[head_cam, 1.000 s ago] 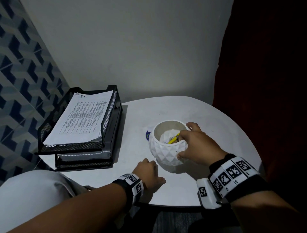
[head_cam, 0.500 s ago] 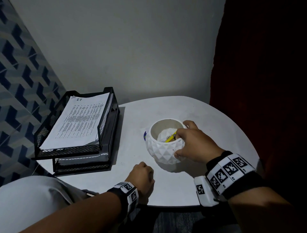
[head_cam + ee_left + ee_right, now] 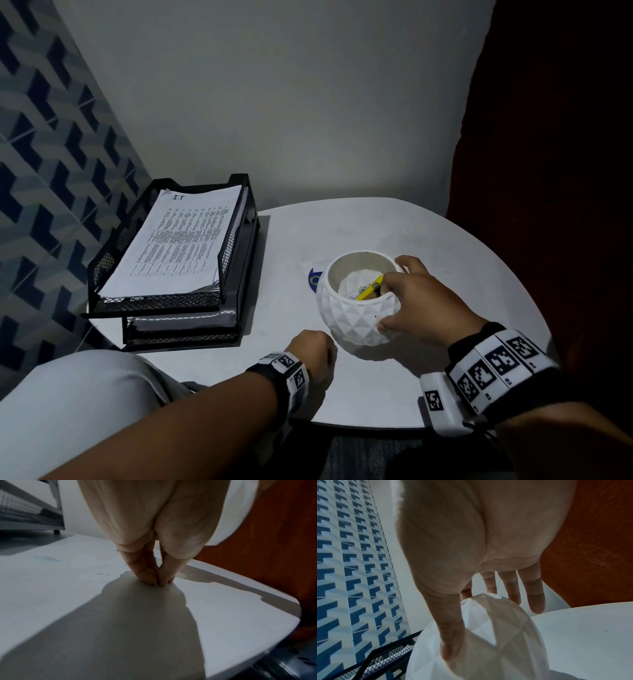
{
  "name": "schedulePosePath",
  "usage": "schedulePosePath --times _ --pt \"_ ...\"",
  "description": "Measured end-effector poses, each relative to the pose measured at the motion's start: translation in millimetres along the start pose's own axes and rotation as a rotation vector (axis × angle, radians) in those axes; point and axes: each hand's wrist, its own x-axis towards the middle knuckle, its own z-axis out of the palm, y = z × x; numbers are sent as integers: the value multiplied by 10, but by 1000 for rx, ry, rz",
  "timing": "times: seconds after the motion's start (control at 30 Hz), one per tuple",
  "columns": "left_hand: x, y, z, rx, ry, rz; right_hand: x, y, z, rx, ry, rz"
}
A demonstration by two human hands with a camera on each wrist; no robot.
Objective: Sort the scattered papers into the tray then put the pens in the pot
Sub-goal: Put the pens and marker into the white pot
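Observation:
A white faceted pot [image 3: 356,318] stands on the round white table [image 3: 376,229], with a yellow pen [image 3: 369,291] lying slanted inside it. My right hand [image 3: 397,305] rests over the pot's right rim. Its thumb [image 3: 452,639] lies along the outer wall, the index dips inside beside the pen's end, and the other fingers [image 3: 534,595] reach straight past the rim. My left hand [image 3: 315,353] is curled near the table's front edge, its fingertips [image 3: 150,578] bunched on the bare top and holding nothing. Printed papers [image 3: 181,243] are stacked in the black mesh tray [image 3: 239,260].
The tray has two tiers and stands at the table's left, against a blue patterned wall [image 3: 51,171]. A small blue-and-white piece [image 3: 312,278] peeks out behind the pot. A dark red surface [image 3: 548,171] rises at the right. A pale-clothed knee [image 3: 68,411] sits at lower left.
My left hand has drawn back toward the table's front edge and curled its fingers in. The right hand stays on the pot with the pen inside.

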Motion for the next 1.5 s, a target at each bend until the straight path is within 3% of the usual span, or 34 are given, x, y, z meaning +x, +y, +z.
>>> schedulePosePath --times 0.1,0.3,0.5,0.67,0.77,0.83,0.9,1.0,1.17,1.23,1.33,1.4,1.5 --pt "8 -31 -53 -32 -45 -21 -3 21 5 5 -12 12" --pt "-37 -32 -131 154 -85 -5 31 24 24 7 -16 27" --pt "-136 -53 -73 1 -90 -36 28 15 53 3 -31 25" --pt "-136 -160 -133 10 -152 100 14 72 23 -10 -16 45" --pt "-65 -345 -403 -123 -180 39 16 102 13 -11 -17 56" --pt "26 -399 -722 -290 -113 -12 12 118 13 -11 -20 58" --pt "103 -360 -1097 -548 47 -30 12 116 22 -14 -21 54" --pt "126 -166 -1526 -805 221 96 27 71 36 -8 -23 30" --pt "53 200 -1541 -604 286 283 26 -60 90 25 -52 -37" --pt "62 194 -1434 -567 294 284 13 -74 85 38 -53 -53" --pt "121 15 -1371 -691 362 162 6 -52 67 35 -42 -59" --pt "138 -171 -1337 -619 410 62 7 -28 59 23 -44 -46" --pt "132 -449 -1155 -363 269 -66 8 -1 41 18 -43 -24"
